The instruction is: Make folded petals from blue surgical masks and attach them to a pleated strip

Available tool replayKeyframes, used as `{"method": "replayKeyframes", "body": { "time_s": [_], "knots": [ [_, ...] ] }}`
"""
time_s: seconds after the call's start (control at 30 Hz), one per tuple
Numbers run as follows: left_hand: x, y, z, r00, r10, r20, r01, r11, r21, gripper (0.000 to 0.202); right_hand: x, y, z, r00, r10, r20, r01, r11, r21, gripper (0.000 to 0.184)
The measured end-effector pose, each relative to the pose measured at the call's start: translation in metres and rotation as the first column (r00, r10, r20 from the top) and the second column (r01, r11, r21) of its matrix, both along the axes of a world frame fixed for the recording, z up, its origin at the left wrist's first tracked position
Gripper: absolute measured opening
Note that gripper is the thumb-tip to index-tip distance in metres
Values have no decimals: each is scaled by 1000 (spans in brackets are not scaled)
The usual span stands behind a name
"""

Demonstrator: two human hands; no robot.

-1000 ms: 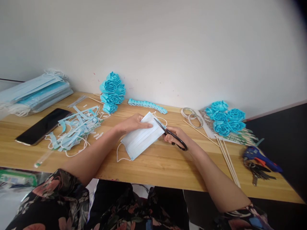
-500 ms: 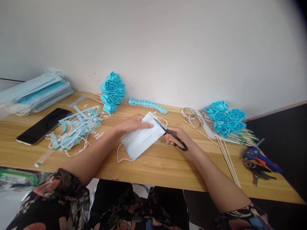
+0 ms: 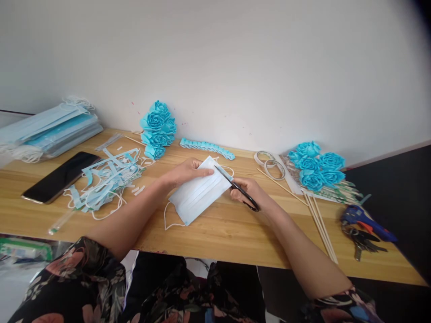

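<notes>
A pale blue face mask (image 3: 198,197) with white ear loops is held tilted above the table. My left hand (image 3: 190,172) pinches its upper left edge, thumb on top and fingers underneath. My right hand (image 3: 249,192) is closed on black-handled scissors (image 3: 245,196). Their blades lie across the upper right end of the mask, near the left thumb, with one blade over its face. Part of the lower blade is hidden by the mask.
Mask scraps (image 3: 107,179), a phone (image 3: 60,176) and stacked masks (image 3: 50,128) are at left. Blue flowers (image 3: 158,128) and a folded blue strip (image 3: 207,146) stand behind. At right are tape rolls (image 3: 274,169), more flowers (image 3: 311,168), sticks (image 3: 321,224), a glue gun (image 3: 365,220) and keys (image 3: 362,240).
The scissors' handles have drawn closer together and the blades have narrowed over the mask. The mask and left hand have shifted only slightly.
</notes>
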State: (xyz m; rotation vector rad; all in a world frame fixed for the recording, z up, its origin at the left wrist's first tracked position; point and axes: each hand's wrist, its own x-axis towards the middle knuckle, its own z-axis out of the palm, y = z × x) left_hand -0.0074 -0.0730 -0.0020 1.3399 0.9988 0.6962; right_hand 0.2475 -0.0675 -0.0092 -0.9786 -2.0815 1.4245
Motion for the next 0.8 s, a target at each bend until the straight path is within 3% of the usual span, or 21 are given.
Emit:
{"method": "replayKeyframes", "body": {
  "time_s": [0.17,0.6,0.8],
  "knots": [
    [1,-2,1,999,-14,-50,17,998,61,51,-1,-1,4,997,79,-13,-78,994,77,64],
    [7,-5,4,995,-46,-86,54,995,87,46,-2,0,0,999,21,47,-25,997,74,66],
    [6,-5,3,996,-50,-67,55,996,74,45,-2,-1,-3,1000,-7,21,6,999,46,57]
  ]
}}
